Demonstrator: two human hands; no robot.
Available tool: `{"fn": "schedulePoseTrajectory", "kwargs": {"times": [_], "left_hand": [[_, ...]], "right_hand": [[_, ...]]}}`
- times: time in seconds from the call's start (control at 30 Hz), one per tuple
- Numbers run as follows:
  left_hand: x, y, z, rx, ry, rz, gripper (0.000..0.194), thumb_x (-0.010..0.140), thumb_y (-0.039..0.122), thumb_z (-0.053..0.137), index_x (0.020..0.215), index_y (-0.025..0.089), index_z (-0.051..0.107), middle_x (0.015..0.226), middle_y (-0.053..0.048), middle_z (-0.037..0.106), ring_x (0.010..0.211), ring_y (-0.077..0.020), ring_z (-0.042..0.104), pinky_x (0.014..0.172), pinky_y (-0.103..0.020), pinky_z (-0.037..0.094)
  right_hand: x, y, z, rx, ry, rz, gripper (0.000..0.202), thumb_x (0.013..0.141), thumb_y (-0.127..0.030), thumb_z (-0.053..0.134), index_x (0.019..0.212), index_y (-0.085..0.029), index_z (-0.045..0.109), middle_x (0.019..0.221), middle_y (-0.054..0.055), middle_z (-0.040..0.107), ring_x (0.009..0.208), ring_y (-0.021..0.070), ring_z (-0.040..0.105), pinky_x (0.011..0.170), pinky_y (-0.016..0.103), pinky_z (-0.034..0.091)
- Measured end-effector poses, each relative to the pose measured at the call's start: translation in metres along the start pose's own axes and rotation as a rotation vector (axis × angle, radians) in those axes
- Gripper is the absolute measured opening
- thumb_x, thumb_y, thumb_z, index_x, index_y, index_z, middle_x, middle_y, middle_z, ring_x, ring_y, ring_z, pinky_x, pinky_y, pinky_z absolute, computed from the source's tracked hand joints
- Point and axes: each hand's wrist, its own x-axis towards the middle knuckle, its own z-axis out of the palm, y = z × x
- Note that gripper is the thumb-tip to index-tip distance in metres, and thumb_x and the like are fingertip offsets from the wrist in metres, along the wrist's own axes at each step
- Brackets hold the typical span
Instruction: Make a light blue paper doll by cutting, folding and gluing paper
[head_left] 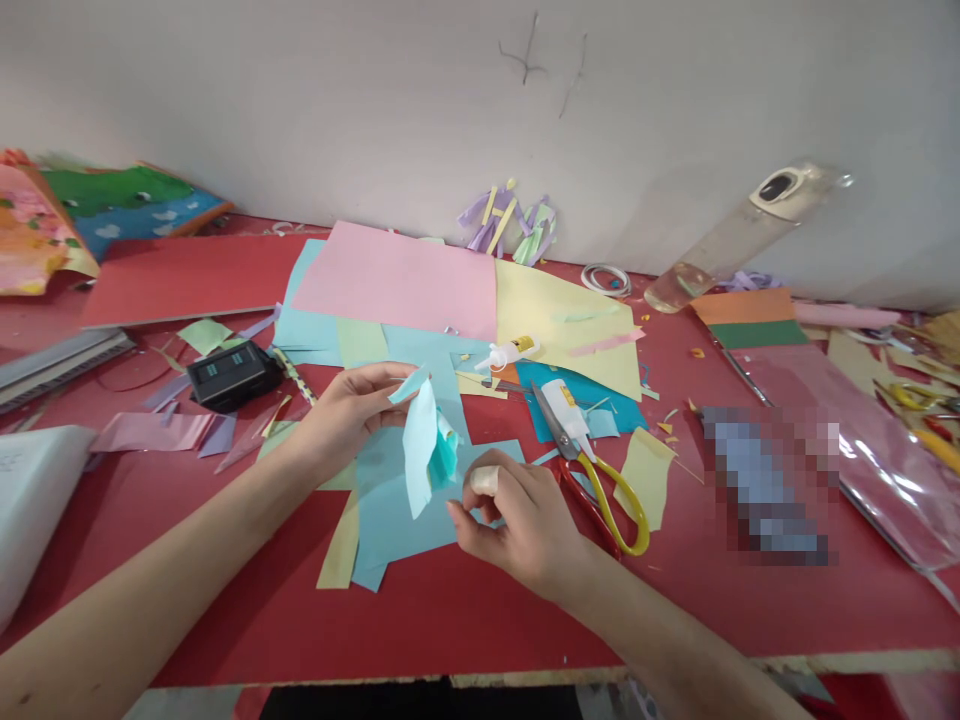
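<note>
My left hand [367, 400] pinches a light-blue folded paper piece [421, 450] above the middle of the table. Its petal-like flaps stand apart, with a brighter turquoise part inside. Just right of the paper is my right hand [517, 520], its fingers curled and a pale bandage wrapped round one of them. Whether anything small sits between those fingertips, I cannot tell. Beneath both hands lie light-blue sheets [397, 530]. Beyond my right hand rest scissors [600, 465] with yellow and red handles and a white glue bottle [566, 410]. A second glue bottle [514, 350] lies farther back.
Pink paper [405, 280] and yellow paper [570, 320] cover the back of the red table [450, 640]. A black device [234, 375] sits left. A water bottle [735, 240] leans against the wall at right, near a glossy pink pouch [885, 450]. Paper scraps are scattered about.
</note>
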Motion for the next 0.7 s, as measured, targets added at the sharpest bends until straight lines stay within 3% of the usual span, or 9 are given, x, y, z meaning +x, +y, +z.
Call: {"fn": "schedulePoseTrajectory", "kwargs": {"times": [0.13,0.4,0.53,0.7], "left_hand": [[0.001,-0.0001,0.0001,0.011,0.007,-0.003,0.006,0.082,0.025,0.074,0.086,0.022,0.078,0.077,0.002,0.069,0.069,-0.0078,0.061,0.065,-0.015,0.051],[-0.0008,-0.0009,-0.0034,0.028,0.009,-0.006,0.008,0.082,0.025,0.074,0.089,0.024,0.077,0.08,0.002,0.07,0.073,-0.0088,0.062,0.068,-0.016,0.051],[-0.0004,0.0005,-0.0022,0.026,0.004,-0.002,0.008,0.083,0.025,0.072,0.088,0.022,0.077,0.08,0.001,0.07,0.07,-0.0099,0.062,0.067,-0.018,0.051],[-0.0001,0.003,0.0008,0.038,0.019,-0.013,0.009,0.081,0.027,0.073,0.087,0.021,0.076,0.077,-0.001,0.07,0.067,-0.0118,0.061,0.066,-0.022,0.051]], "right_hand": [[-0.0002,0.0017,0.0,-0.017,-0.01,-0.028,0.014,0.095,-0.027,0.058,0.088,-0.021,0.048,0.073,0.0,0.065,0.05,0.0066,0.054,0.047,0.018,0.039],[0.0009,0.0021,-0.0014,-0.083,0.01,-0.09,0.001,0.095,-0.018,0.057,0.094,-0.019,0.058,0.078,0.003,0.074,0.067,0.0113,0.07,0.056,0.02,0.049],[-0.0011,0.0043,0.0001,-0.081,0.011,-0.13,0.012,0.095,-0.011,0.052,0.101,-0.018,0.059,0.081,0.005,0.075,0.07,0.0133,0.071,0.057,0.022,0.051],[-0.003,0.0055,0.0014,-0.06,-0.07,-0.073,0.02,0.095,-0.007,0.044,0.1,-0.018,0.06,0.088,0.006,0.076,0.066,0.013,0.071,0.05,0.022,0.049]]}}
